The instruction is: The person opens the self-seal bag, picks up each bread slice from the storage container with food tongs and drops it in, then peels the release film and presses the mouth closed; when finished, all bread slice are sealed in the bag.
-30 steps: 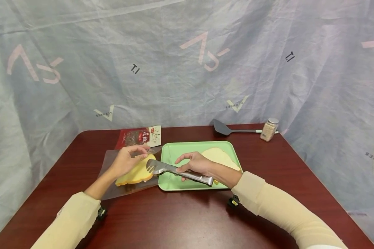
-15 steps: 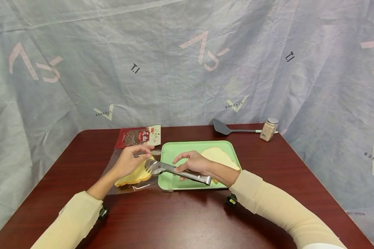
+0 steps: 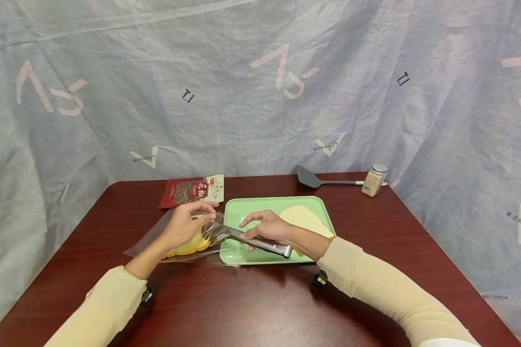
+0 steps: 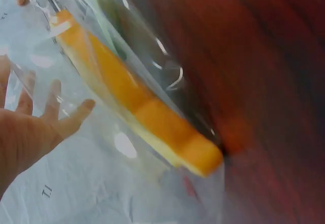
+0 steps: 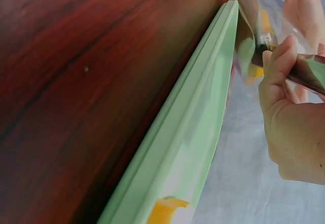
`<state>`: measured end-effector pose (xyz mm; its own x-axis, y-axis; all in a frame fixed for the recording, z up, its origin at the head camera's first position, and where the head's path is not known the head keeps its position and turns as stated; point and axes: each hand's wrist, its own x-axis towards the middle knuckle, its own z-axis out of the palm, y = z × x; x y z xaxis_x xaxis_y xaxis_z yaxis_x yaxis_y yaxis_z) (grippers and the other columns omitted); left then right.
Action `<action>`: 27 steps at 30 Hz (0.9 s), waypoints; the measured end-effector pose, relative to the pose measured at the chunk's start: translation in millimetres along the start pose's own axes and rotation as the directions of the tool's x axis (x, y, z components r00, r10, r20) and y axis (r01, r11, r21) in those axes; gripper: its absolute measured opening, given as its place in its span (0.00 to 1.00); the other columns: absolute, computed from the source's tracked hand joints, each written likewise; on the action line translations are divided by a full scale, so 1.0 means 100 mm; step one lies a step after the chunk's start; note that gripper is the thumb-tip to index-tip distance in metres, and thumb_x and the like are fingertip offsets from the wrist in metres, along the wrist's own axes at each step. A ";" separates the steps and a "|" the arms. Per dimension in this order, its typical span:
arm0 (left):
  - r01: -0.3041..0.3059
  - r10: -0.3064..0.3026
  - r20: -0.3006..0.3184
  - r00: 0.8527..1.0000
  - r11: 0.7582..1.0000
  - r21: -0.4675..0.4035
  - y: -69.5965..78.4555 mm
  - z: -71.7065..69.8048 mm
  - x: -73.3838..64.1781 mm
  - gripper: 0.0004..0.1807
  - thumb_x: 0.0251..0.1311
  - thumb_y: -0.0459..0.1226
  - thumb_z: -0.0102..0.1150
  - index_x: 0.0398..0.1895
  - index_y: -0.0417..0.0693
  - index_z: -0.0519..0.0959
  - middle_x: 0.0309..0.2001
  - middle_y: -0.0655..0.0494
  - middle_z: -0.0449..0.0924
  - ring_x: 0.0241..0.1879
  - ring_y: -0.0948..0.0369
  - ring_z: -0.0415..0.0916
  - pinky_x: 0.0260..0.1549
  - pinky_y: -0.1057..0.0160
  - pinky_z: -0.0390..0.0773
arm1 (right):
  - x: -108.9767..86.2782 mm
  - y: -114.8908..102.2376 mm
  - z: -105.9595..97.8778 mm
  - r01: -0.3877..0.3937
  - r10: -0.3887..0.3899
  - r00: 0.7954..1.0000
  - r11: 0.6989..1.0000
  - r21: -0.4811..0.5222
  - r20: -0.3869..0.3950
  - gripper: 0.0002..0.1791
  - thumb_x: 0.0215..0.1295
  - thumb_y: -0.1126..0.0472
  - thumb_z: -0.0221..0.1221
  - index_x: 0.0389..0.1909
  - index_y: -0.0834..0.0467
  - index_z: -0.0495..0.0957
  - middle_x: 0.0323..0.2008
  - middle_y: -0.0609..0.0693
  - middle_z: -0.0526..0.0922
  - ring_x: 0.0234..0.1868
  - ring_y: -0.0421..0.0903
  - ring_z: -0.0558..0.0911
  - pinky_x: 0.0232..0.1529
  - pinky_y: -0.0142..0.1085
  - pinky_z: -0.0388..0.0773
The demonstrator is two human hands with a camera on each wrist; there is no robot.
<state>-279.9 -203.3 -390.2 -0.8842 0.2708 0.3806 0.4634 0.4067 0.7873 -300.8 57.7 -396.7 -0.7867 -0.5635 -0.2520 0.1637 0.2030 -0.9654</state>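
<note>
left of the frame's middle, yellow bread is seen in a clear bag, just below the left hand, by which the bag is pinched; tongs are gripped by the right hand.

Tongs: polished metal, glossy. Bag: thin clear plastic, bright glints. Yellow slice: smooth, foam-like. Tray: smooth, plastic-looking, soft sheen. Worktop: wood-grained, glossy, reflecting light. Backdrop: creased cloth. 2 sleeves: matt cloth. Spatula: matt. Jar: smooth, clear; lid metallic.
</note>
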 end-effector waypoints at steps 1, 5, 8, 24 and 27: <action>-0.007 0.007 0.009 1.000 1.000 0.002 -0.01 -0.02 0.00 0.08 0.63 0.34 0.65 0.41 0.38 0.84 0.55 0.48 0.81 0.59 0.50 0.76 0.49 0.52 0.80 | -0.01 0.00 -0.01 -0.001 0.001 1.000 1.000 0.000 -0.004 0.16 0.60 0.72 0.66 0.49 0.65 0.80 0.37 0.61 0.85 0.20 0.48 0.84 0.26 0.38 0.83; -0.041 0.038 0.045 0.998 0.997 0.060 -0.06 -0.17 0.00 0.13 0.62 0.34 0.66 0.49 0.43 0.83 0.58 0.48 0.80 0.61 0.50 0.74 0.50 0.49 0.79 | -0.03 0.00 -0.04 0.008 -0.008 1.000 1.000 -0.002 -0.009 0.16 0.60 0.72 0.66 0.49 0.65 0.80 0.38 0.62 0.84 0.21 0.48 0.85 0.27 0.40 0.83; -0.044 0.029 0.111 0.993 0.990 0.137 -0.11 -0.31 -0.04 0.18 0.60 0.35 0.69 0.54 0.45 0.83 0.58 0.50 0.80 0.61 0.50 0.74 0.53 0.42 0.75 | -0.05 0.00 -0.06 0.019 -0.019 1.000 1.000 -0.001 -0.007 0.16 0.60 0.72 0.66 0.49 0.66 0.79 0.38 0.62 0.84 0.21 0.48 0.85 0.27 0.40 0.83; -0.172 0.101 0.209 0.973 0.920 0.353 -0.31 -0.20 -0.17 0.17 0.48 0.39 0.77 0.44 0.48 0.89 0.56 0.54 0.81 0.55 0.50 0.75 0.47 0.51 0.76 | -0.08 -0.02 -0.09 0.008 -0.006 0.999 0.999 0.044 -0.042 0.17 0.61 0.73 0.65 0.51 0.68 0.78 0.33 0.59 0.85 0.20 0.47 0.84 0.25 0.37 0.83; -0.168 0.113 0.174 0.978 0.923 0.346 -0.33 -0.17 -0.18 0.13 0.50 0.38 0.76 0.41 0.50 0.90 0.55 0.55 0.82 0.53 0.52 0.75 0.45 0.53 0.74 | -0.09 -0.02 -0.11 0.008 -0.005 0.998 0.999 0.049 -0.055 0.18 0.60 0.73 0.64 0.52 0.69 0.78 0.32 0.58 0.84 0.19 0.48 0.84 0.25 0.38 0.83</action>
<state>-280.1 -236.8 -414.6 -0.8023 0.4630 0.3768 0.5969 0.6313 0.4951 -300.7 70.6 -391.9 -0.8190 -0.5200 -0.2426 0.1861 0.1592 -0.9695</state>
